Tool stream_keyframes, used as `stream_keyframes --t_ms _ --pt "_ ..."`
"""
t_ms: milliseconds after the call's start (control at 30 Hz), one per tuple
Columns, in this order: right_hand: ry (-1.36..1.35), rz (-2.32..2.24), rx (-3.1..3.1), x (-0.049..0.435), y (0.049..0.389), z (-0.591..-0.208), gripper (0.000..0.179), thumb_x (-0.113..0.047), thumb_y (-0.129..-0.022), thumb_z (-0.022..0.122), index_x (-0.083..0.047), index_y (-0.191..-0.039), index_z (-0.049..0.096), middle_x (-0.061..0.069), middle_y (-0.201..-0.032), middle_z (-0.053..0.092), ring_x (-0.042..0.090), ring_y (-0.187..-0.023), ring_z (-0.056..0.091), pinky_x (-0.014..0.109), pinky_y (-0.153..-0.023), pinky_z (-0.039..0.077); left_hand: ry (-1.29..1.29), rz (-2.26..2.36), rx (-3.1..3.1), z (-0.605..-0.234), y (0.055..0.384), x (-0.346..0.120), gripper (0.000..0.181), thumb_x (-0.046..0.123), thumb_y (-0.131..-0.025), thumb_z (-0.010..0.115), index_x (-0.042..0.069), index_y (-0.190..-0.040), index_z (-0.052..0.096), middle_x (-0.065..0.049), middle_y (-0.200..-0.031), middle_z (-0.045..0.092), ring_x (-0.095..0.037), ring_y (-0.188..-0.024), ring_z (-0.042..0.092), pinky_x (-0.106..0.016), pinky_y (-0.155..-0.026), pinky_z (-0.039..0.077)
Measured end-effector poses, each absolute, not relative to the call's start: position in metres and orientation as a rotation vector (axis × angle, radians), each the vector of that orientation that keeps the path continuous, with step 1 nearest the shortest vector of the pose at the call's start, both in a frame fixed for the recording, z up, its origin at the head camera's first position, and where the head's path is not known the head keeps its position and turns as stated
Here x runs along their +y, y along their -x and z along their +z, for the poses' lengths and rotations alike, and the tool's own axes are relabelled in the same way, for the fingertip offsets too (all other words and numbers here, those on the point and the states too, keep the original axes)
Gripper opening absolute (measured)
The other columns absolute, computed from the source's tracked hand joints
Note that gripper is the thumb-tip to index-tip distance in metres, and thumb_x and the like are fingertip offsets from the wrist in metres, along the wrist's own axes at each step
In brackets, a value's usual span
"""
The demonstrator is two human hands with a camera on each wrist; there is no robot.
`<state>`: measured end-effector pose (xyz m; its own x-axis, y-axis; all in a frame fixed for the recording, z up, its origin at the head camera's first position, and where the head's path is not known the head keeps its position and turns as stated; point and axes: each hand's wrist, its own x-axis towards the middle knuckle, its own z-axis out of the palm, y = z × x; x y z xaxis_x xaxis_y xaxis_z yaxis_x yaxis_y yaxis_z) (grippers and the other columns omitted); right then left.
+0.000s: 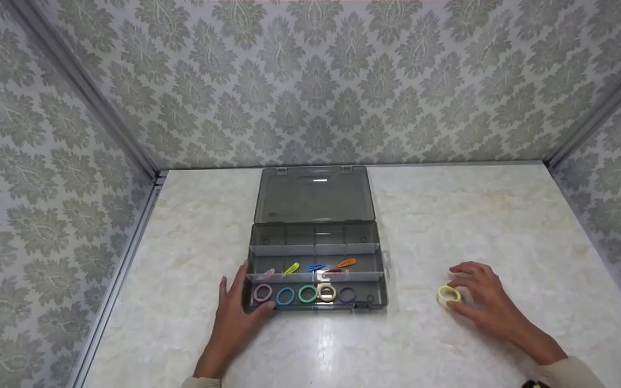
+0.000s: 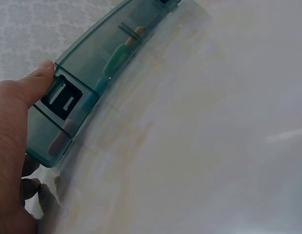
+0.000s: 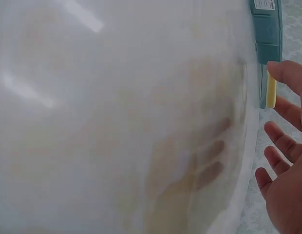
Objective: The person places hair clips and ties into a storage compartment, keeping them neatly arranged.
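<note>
My left hand (image 1: 233, 311) grips the left front corner of a smoky translucent organizer box (image 1: 385, 293), thumb on the front wall. In the left wrist view the thumb presses beside a black latch (image 2: 63, 96). Right of the box, my right hand (image 1: 483, 299) pinches a yellow hair tie (image 1: 440, 295) between thumb and index finger, the other fingers spread. In the box's front compartment lie a pink hair tie (image 1: 256, 293), a blue one (image 1: 279, 297), a green one (image 1: 301, 294), a cream one (image 1: 334, 293) and a purple one (image 1: 341, 295).
The box lid (image 1: 316, 196) lies open toward the back wall. Snap hair clips, among them a yellow clip (image 1: 292, 268), a blue clip (image 1: 316, 267) and an orange clip (image 1: 346, 262), lie in the middle compartment. Patterned panels (image 1: 316, 81) enclose the marbled table (image 1: 450, 215).
</note>
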<state>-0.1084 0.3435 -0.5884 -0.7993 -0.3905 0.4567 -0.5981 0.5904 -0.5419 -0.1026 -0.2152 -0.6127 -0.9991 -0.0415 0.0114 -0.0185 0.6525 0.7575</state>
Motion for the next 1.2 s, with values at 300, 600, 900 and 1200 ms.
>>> stream_keyframes --t_ms 300,600,900,1200 --pt "-0.875 1.065 -2.487 0.312 0.126 -0.581 0.041 0.002 -0.079 0.096 -0.014 -0.114 0.08 0.018 -0.138 0.067 0.041 -0.136 0.049 0.046 -0.111 0.032 -0.118 -1.319 -2.841 -0.612 0.102 -0.216 0.112 0.066 -0.092 0.081 0.026 -0.178 0.022 -0.011 -0.181 0.029 -0.049 -0.169 0.002 -0.072 -0.135 0.005" --pt "-1.005 1.088 -2.45 0.277 0.141 -0.576 0.038 -0.003 -0.082 0.096 -0.02 -0.113 0.081 0.014 -0.139 0.067 0.039 -0.137 0.05 0.039 -0.113 0.034 -0.101 -1.322 -2.833 -0.614 0.103 -0.215 0.112 0.064 -0.092 0.082 0.023 -0.178 0.023 -0.012 -0.181 0.03 -0.049 -0.168 0.008 -0.071 -0.135 0.004" --pt "-1.109 1.051 -2.437 0.257 0.15 -0.572 0.031 -0.005 -0.083 0.096 -0.014 -0.108 0.081 0.016 -0.136 0.067 0.04 -0.136 0.052 0.055 -0.108 0.041 -0.104 -1.32 -2.844 -0.616 0.102 -0.214 0.112 0.066 -0.092 0.081 0.029 -0.178 0.019 -0.009 -0.181 0.029 -0.05 -0.168 -0.002 -0.079 -0.131 0.012" --pt "-1.128 1.035 -2.479 0.243 0.156 -0.567 0.028 -0.009 -0.084 0.096 -0.014 -0.107 0.081 0.015 -0.137 0.068 0.037 -0.137 0.051 0.063 -0.105 0.043 -0.09 -1.326 -2.836 -0.613 0.102 -0.214 0.112 0.065 -0.092 0.082 0.027 -0.178 0.021 -0.01 -0.181 0.03 -0.049 -0.169 0.004 -0.073 -0.134 0.005"
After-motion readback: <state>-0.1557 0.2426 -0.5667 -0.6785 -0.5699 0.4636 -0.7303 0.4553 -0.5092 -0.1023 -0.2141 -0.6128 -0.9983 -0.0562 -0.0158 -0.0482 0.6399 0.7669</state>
